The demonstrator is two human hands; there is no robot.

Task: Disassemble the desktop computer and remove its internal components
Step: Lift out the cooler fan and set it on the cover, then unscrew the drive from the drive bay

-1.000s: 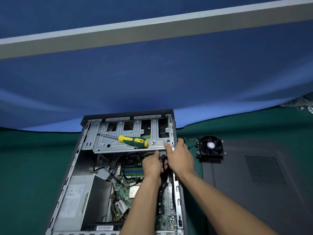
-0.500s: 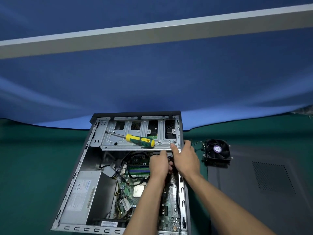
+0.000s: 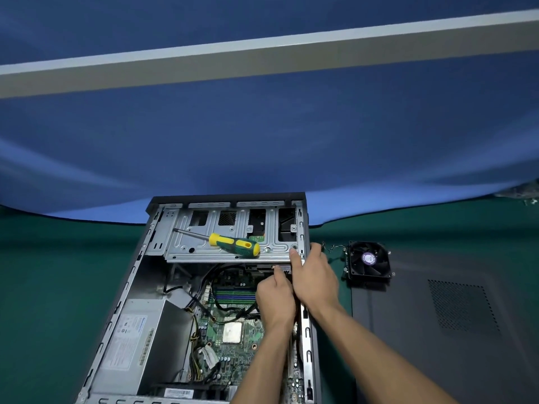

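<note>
Desktop computer case (image 3: 128, 290) is lying open on its side on the green tabletop (image 3: 52, 287), exposing the motherboard (image 3: 233, 339) and the grey power supply (image 3: 137, 345) at lower left. A yellow-and-green screwdriver (image 3: 233, 244) is resting on the metal drive cage (image 3: 221, 234) at the far end of the case. Both hands are working just below the cage's right corner. The left hand (image 3: 275, 298) is reaching inside the case, its fingers curling around a dark connector (image 3: 280, 269) at the cage's underside. The right hand (image 3: 315, 279) is bracing against the case's right rail, thumb pressing on the cage corner; what its other fingers are holding cannot be determined. A removed cooling fan (image 3: 368, 261) is sitting on the tabletop to the right, touching the detached dark side panel (image 3: 452, 330).
</note>
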